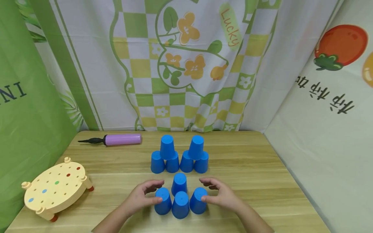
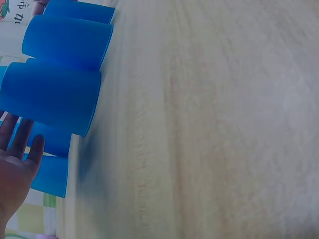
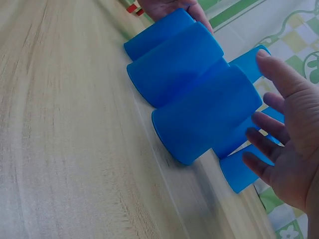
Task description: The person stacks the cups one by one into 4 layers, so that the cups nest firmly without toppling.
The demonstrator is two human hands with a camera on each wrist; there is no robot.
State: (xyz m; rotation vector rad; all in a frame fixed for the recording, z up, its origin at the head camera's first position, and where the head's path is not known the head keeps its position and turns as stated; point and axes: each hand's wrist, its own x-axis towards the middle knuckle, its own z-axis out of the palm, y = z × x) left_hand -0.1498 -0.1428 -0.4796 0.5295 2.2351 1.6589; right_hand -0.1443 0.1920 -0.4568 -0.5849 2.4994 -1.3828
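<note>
Three upside-down blue cups stand in a front row: a left cup, a middle cup and a right cup. Another blue cup is just behind the middle one. My left hand is beside the left cup, its thumb overlapping it in the head view; contact cannot be told. Beside the right cup, my right hand has its fingers spread and loosely bent, gripping nothing. Farther back, two blue cups, one left and one right, each sit atop a pair of cups.
A purple pump with a black nozzle lies at the back left of the wooden table. At the left edge is a cream pegged board with coloured dots. Patterned curtains hang behind the table.
</note>
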